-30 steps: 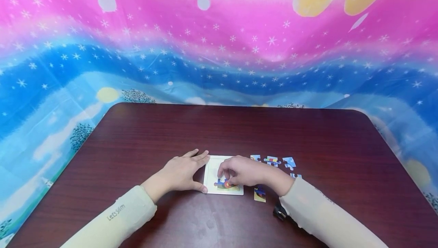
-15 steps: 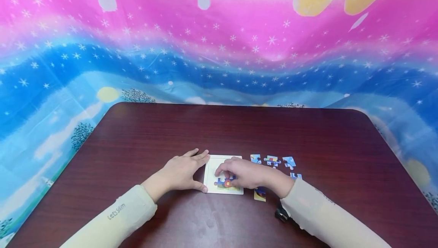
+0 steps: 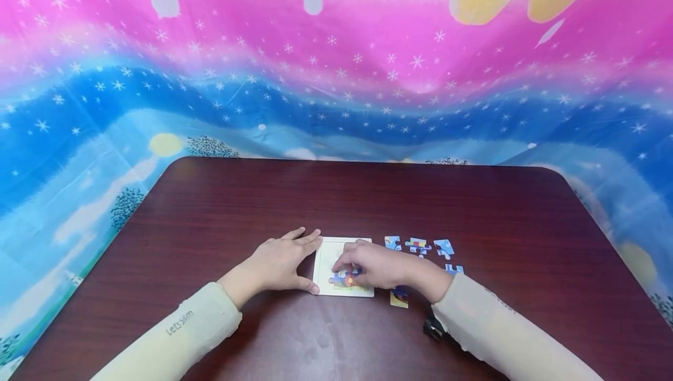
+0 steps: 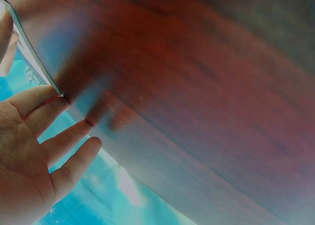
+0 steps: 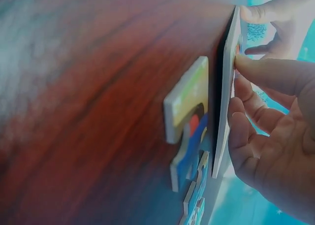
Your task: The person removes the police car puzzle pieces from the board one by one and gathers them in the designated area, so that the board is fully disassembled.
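Note:
A white puzzle tray [image 3: 326,252] lies on the table, with joined jigsaw pieces [image 3: 339,280] in blue, red and yellow along its near side. My left hand [image 3: 276,264] is spread flat at the tray's left edge, thumb at the near corner and fingertips at the far one. Over the tray, my right hand [image 3: 381,264] pinches a jigsaw piece [image 3: 350,281] with a red round mark, its thumb low and its fingers bent. That hand covers the tray's right part. In the right wrist view, the thumb [image 5: 266,72] presses against the tray's face.
Several loose jigsaw pieces lie right of the tray, among them a blue one [image 3: 444,248], a multicoloured one [image 3: 417,245] and a yellow-blue one [image 3: 399,298]. A small black object [image 3: 433,329] shows beneath the right sleeve. A printed cloth [image 3: 336,77] hangs behind the table [image 3: 263,194].
My right hand's fingers shift slightly over the piece, and its thumb has moved a little to the right. My left hand keeps its place at the tray's edge.

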{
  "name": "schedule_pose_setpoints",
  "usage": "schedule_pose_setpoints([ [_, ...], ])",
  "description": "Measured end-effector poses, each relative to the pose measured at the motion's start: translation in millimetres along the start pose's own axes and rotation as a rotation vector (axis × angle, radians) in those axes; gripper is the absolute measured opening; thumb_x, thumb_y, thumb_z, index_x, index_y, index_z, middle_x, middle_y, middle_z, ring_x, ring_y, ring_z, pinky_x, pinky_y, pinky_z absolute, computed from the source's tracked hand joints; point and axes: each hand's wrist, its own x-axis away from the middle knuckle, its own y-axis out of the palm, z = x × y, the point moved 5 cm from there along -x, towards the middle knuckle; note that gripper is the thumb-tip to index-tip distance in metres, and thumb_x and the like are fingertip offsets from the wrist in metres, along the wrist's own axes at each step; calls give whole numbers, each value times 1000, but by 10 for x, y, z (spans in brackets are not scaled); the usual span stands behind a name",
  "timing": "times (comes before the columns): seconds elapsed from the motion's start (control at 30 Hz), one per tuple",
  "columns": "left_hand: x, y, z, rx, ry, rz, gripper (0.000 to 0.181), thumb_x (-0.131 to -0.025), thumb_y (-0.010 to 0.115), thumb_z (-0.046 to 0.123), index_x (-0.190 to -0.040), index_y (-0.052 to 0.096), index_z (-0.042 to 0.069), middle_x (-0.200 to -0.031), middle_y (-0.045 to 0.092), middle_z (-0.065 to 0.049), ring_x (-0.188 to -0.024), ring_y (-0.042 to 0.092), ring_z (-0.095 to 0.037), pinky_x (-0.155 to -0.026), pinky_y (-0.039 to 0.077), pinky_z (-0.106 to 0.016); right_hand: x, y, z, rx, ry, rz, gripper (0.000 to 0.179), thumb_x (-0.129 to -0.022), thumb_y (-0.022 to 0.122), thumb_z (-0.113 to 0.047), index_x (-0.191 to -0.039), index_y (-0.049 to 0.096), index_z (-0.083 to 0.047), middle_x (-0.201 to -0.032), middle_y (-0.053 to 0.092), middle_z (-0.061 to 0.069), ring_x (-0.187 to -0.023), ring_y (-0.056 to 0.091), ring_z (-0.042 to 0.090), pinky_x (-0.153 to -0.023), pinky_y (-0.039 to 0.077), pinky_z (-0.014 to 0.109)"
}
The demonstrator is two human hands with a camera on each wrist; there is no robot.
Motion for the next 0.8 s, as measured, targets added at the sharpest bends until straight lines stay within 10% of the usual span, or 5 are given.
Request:
schedule_pose_setpoints([
  [0.8, 5, 4, 5, -16, -3, 0, 99, -71, 77, 67, -151, 45, 18, -159, 40, 2, -147, 37, -28, -96, 50, -57, 5, -49, -48, -169, 11, 14, 25, -91, 66, 0, -112, 70, -11, -84, 64, -6, -74, 53, 2, -71, 48, 19],
])
